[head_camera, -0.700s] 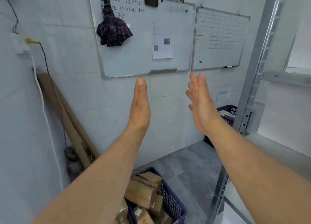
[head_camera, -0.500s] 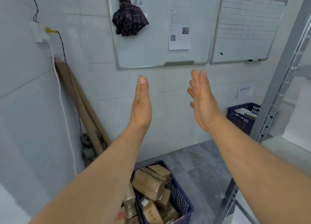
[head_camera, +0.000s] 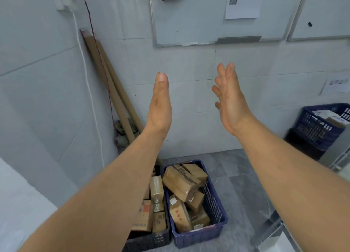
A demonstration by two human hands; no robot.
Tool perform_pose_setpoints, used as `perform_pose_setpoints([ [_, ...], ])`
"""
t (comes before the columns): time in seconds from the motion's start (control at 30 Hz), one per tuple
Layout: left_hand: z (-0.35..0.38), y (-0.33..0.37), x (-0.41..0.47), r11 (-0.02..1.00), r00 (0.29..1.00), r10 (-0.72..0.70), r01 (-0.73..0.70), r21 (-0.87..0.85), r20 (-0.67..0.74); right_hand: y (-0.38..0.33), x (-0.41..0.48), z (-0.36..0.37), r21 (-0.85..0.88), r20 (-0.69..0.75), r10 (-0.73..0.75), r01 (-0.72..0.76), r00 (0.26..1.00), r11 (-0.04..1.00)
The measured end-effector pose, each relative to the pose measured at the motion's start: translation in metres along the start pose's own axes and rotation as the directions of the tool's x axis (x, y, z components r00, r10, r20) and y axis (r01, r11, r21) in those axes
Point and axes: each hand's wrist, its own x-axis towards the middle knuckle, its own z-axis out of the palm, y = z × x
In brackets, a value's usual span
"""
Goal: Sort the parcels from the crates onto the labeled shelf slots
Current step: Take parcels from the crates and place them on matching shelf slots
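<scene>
Pre-pick, by my read: nothing grasped yet. Left hand (head_camera: 160, 104) and right hand (head_camera: 230, 102) are both empty, fingers straight, palms facing each other, raised towards the far wall. Parcels (head_camera: 180, 181) sit in the blue crate (head_camera: 197, 236) on the floor, well below the hands. Next move: reach down, take one parcel, check its label.

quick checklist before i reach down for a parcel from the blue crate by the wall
1. Left hand free: ok, fingers straight, holding nothing.
2. Right hand free: ok, open, holding nothing.
3. Blue crate stocked: ok, brown parcels piled inside.
4. Top parcel accessible: ok, it lies tilted on the pile with nothing over it.
5. Black crate contents: cannot tell in full, the left forearm hides part.
6. Shelf slot labels: cannot tell, none in view.
</scene>
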Motion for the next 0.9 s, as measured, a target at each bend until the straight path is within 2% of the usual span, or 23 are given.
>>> perform_pose_setpoints([
  [0.23,-0.012,-0.058,0.012,0.994,0.994,-0.101,0.102,0.031,-0.032,0.056,0.029,0.012,0.009,0.049,0.097,-0.097,0.994,0.995],
  [0.57,-0.051,-0.151,0.061,0.962,0.96,-0.272,0.272,-0.002,-0.063,0.143,0.082,0.06,-0.036,0.043,0.265,-0.264,0.963,0.964],
  [0.73,-0.067,-0.202,0.08,0.922,0.922,-0.386,0.387,0.005,-0.033,0.197,0.102,0.083,-0.014,0.033,0.344,-0.344,0.938,0.939],
  [0.9,-0.068,-0.262,0.086,0.854,0.854,-0.519,0.519,0.021,-0.03,0.262,0.107,0.087,0.013,0.006,0.484,-0.484,0.875,0.875],
])
